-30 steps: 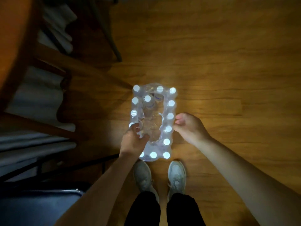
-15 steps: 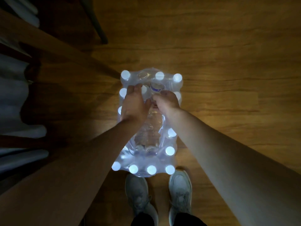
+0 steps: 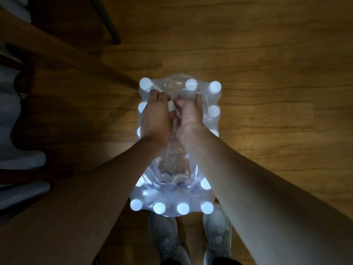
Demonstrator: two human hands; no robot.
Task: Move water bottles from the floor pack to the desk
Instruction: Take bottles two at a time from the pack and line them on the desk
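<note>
1. The clear shrink-wrapped pack of white-capped plastic water bottles stands upright on the brown wood-plank floor, directly ahead of the person's pale grey trainers. The film is torn open along the middle; the capped bottles that show line the pack's edges.
2. The left hand and the right hand reach side by side into the far end of the pack. Fingers of both are curled down into the film or onto a bottle beneath; which of the two cannot be told.
3. Handling, as judged: a full bottle is moderately heavy, with thin walls that yield under pressure and a smooth, possibly slippery body. Grip at the neck below the cap, or around the upper body.
4. The loose film is soft and may snag a bottle during the lift; draw each bottle straight upward.
5. A dark slanted metal leg and a brown wooden rail stand left of the pack. The surface is not in view.
</note>
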